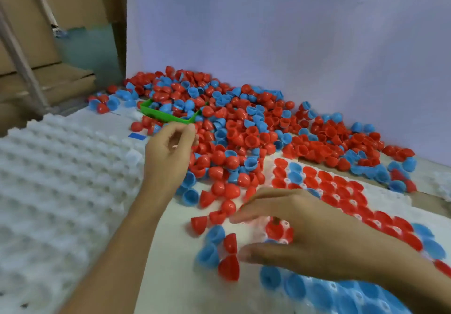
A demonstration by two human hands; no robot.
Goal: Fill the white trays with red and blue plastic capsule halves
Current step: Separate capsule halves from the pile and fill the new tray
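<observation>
The left hand [170, 150] hangs over the near edge of the heap of red and blue capsule halves [244, 128], its fingers loosely curled, thumb and forefinger nearly meeting; whether anything sits between them cannot be told through the blur. Just beyond its fingertips a green tray [166, 114] lies half buried in the heap, with halves inside it.

The right hand [305, 235] reaches in from the right, palm down, fingers spread and only slightly bent over the white tray [258, 230] below it. A red capsule half [274, 229] shows under the palm, between thumb and fingers (the fingers are smeared by motion, so a grip cannot be confirmed). Loose red and blue halves lie just past its fingertips.

To the right of that hand, the tray's pockets hold rows of red halves [341, 191], and beneath the wrist rows of blue halves [317, 289]. An unfilled white tray [53, 179] lies to the left of the left forearm.
</observation>
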